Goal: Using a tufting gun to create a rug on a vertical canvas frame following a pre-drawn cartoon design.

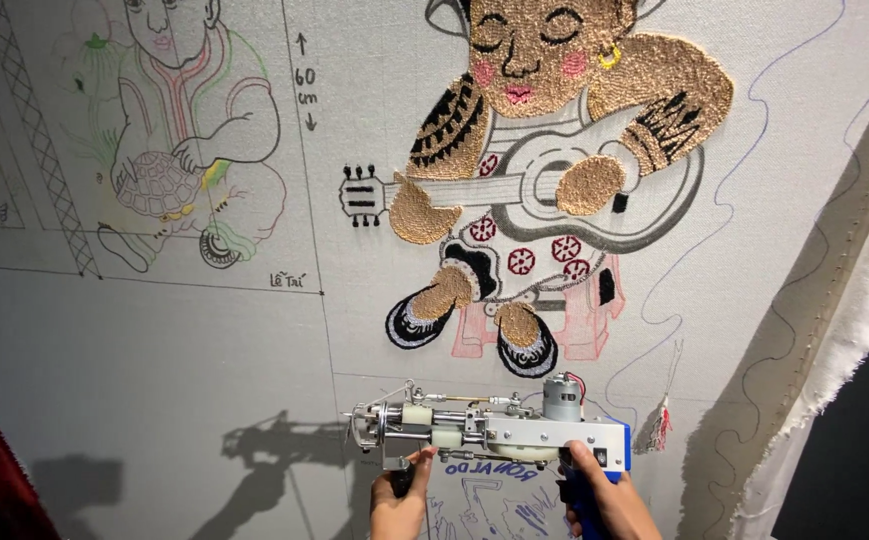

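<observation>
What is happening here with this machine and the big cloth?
A person holds a tufting gun in front of a large stretched grey cloth. The right hand grips the blue handle; the left hand supports the front from below. On the cloth, a guitar player figure is partly filled with yarn, and a sketched child with a turtle at the left is only drawn.

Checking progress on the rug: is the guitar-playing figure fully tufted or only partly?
Partly. The guitar-playing figure has tufted yarn on face, arms and shoes, but its guitar body and seat remain mostly drawn outline.
</observation>
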